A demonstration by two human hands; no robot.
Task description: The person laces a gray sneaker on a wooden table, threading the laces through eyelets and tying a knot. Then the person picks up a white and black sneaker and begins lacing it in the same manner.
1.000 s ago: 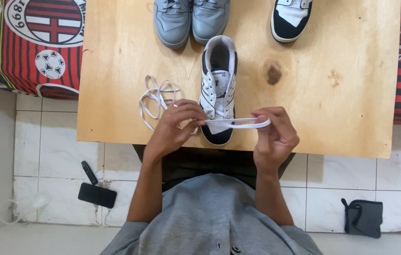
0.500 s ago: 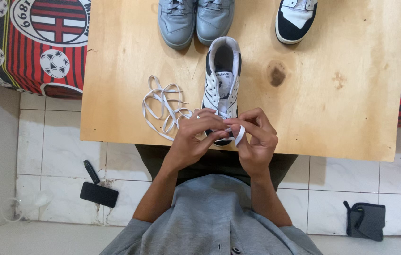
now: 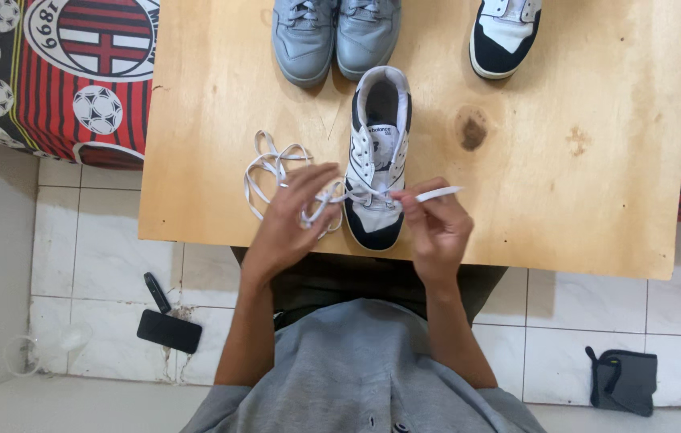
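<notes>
Left hand (image 3: 292, 220) is half curled around the white lace (image 3: 276, 172); right hand (image 3: 435, 226) pinches its tip. The sneaker (image 3: 376, 156) lies lengthwise, toe toward the person.

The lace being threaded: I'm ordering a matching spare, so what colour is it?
White, seen in the head view: the lace.

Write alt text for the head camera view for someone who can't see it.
Seen from above, a person's right hand pinches a white shoelace at the toe end of a white and navy sneaker on a wooden table, while the left hand grips the loose lace beside it. More shoes sit at the far edge.
</notes>
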